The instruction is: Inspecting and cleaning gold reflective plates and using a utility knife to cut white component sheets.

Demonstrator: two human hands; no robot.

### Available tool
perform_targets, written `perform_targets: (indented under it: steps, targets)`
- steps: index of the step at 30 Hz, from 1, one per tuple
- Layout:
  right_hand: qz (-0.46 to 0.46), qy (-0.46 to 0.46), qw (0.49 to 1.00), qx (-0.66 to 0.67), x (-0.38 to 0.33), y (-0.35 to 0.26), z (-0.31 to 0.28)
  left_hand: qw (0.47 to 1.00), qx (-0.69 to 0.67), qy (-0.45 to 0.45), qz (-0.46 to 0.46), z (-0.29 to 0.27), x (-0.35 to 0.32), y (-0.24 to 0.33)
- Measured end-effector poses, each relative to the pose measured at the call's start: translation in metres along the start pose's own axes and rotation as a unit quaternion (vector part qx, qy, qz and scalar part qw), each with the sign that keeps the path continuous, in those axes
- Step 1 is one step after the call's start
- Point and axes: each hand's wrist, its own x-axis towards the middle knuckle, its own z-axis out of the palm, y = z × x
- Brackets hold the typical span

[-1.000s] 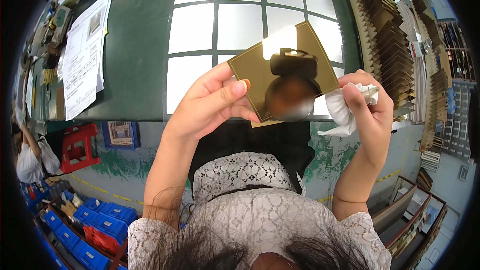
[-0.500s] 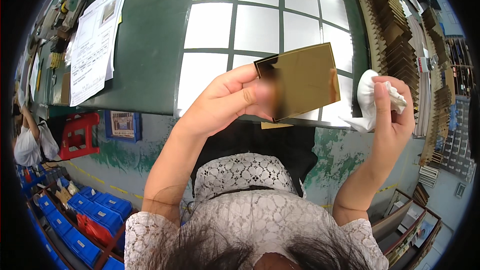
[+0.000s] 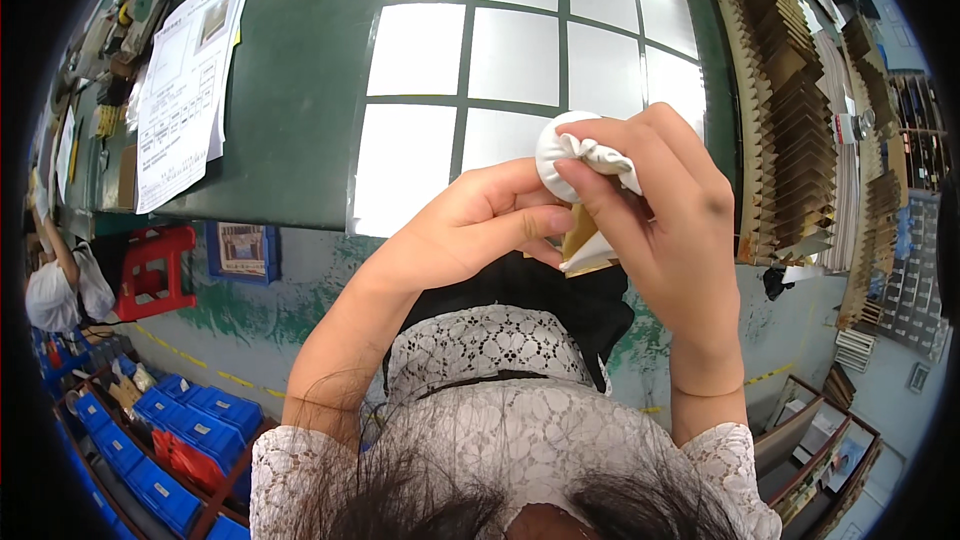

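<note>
Between the thumb and fingers of my left hand (image 3: 475,225) is a thin gold mirror-like plate (image 3: 582,232), held by its left edge over the near edge of the table. Most of the plate is hidden behind my right hand and the cloth. My right hand (image 3: 655,195) pinches a bunched white cloth (image 3: 570,152), its rounded pad lying against the upper part of the plate. A loose tail of the cloth hangs down over the plate's lower part.
The dark green tabletop (image 3: 300,90) carries bright white rectangles in a grid. Printed sheets (image 3: 195,90) lie at its left. Zigzag brown cardboard dividers (image 3: 790,110) line the right side. A red stool (image 3: 158,270) and blue bins (image 3: 190,420) stand lower left; another person's arm (image 3: 58,240) shows far left.
My right hand has moved left with the cloth, from beside the plate onto it. The plate, earlier mostly in view, is now largely covered and seems tilted.
</note>
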Motion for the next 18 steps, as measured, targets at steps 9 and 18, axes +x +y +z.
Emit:
perform_targets:
  steps: [9,18]
  targets:
    - [0.049,0.031,0.998,-0.031,0.000,-0.006,-0.010,0.998,-0.054,0.016,-0.018,0.000,0.000,-0.003]
    - [0.061,0.078,0.993,-0.062,-0.005,0.013,-0.030,0.998,-0.061,0.012,-0.021,-0.004,-0.004,-0.004]
